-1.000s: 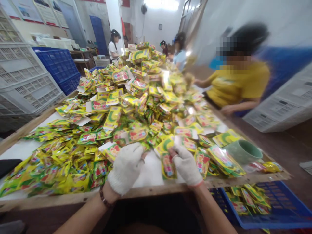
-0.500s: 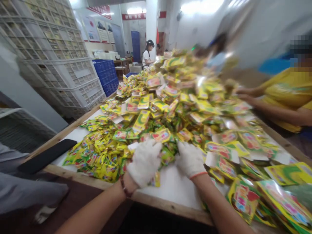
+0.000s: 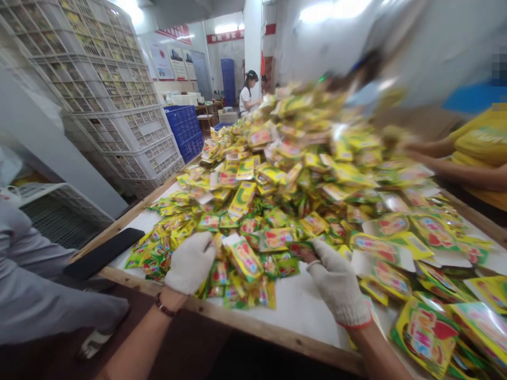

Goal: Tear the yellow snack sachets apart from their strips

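Observation:
My left hand (image 3: 190, 263), in a white knit glove, is closed at the edge of a heap of small yellow-green sachets (image 3: 158, 237); its palm side is hidden. Beside it a yellow carton (image 3: 242, 257) with a white open flap lies on loose sachets (image 3: 249, 295). My right hand (image 3: 336, 279), gloved with bare fingertips showing, pinches a small green sachet (image 3: 300, 246) above the white tabletop (image 3: 297, 301). Another carton (image 3: 277, 238) lies between the hands.
A high pile of cartons (image 3: 285, 163) covers the table behind. Larger packs (image 3: 428, 332) lie at right. A black flat object (image 3: 103, 253) rests on the left edge. White crates (image 3: 127, 126) stand stacked at left. A person in yellow (image 3: 481, 153) works at right; grey trousers (image 3: 35, 301) show at left.
My hands have moved apart, the left one leftward and the right one rightward. The carton with the open flap and more loose sachets now show between them. The view has shifted slightly.

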